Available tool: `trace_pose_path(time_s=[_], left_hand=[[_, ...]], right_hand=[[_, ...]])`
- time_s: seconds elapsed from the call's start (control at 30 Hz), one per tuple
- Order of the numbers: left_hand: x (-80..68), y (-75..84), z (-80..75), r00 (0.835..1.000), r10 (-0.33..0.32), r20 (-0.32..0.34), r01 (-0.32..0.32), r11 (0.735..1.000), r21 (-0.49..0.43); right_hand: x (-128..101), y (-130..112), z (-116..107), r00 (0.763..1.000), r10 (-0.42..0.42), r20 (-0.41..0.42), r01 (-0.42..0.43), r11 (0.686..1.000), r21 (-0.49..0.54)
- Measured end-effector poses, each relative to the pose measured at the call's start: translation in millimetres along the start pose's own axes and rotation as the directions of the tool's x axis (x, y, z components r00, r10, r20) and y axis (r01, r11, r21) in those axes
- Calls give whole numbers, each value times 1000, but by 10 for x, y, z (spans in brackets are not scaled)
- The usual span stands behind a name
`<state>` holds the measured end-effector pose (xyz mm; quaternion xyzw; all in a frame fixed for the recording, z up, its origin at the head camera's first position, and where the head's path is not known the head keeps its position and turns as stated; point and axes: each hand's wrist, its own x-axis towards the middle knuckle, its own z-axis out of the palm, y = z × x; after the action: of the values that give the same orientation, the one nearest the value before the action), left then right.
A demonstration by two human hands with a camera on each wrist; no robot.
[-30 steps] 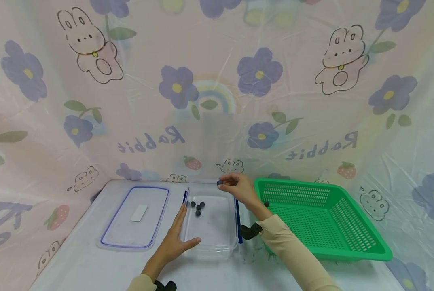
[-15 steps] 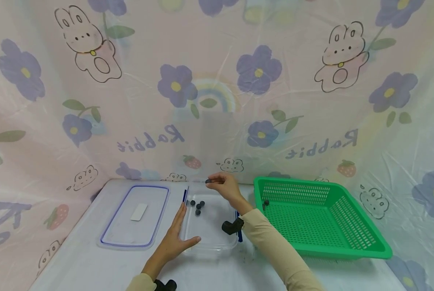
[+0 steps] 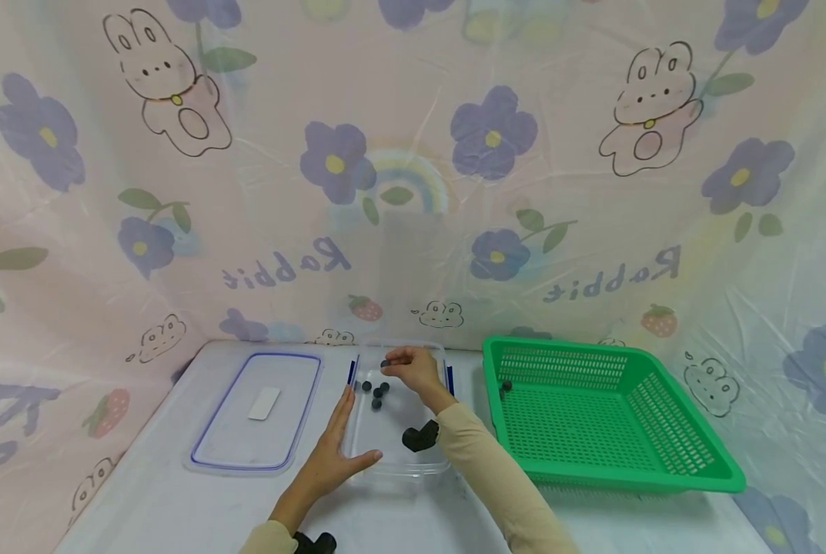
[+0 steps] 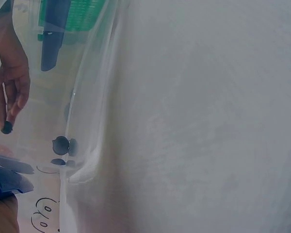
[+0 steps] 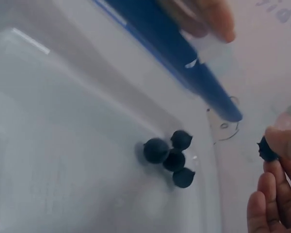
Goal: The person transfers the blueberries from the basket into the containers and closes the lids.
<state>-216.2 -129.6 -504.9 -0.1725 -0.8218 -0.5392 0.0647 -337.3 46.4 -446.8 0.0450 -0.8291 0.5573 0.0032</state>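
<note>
My right hand pinches a dark blueberry between thumb and fingertips, over the far left part of a clear plastic container. Several more blueberries lie on the container's floor by its left wall, most of them touching one another in the right wrist view. My left hand lies along the container's left side, fingers stretched forward and thumb spread over the near end. Blue clips hang at the container's sides; in the left wrist view the right hand shows through the clear wall.
Left of the container lies a clear lid with a blue seal and a white label. On the right stands a green perforated basket, with a blueberry at its far left corner. A patterned curtain rises behind the table.
My right hand has moved left from beside the basket to over the container and lowered, still pinching the blueberry. My left hand stays in place.
</note>
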Motion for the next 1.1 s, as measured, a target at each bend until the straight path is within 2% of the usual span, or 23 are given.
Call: trace_pose_path(time_s=[0.3,0.43,0.6,0.87,1.1], left_hand=[[1,6,-4,1000,2,7,-2,1000,-6],[4,5,-16,1000,0,4,0,1000,-5],[10,-8,-26,1000,4,1,-4,1000,0],[8,-36,-14,1000,16,3,-16,1000,-7],[13,-29,-2,1000,9,7,-9,1000,-6]], right_hand=[[20,149,91,997,76,27,-72,989,-129],[21,180,96,996,79,34,-73,983,-171],[35,176,89,995,85,44,-76,981,-177],[39,206,109,981,171,94,-153,973,-174],[36,248,130,982,168,88,-151,972,-178]])
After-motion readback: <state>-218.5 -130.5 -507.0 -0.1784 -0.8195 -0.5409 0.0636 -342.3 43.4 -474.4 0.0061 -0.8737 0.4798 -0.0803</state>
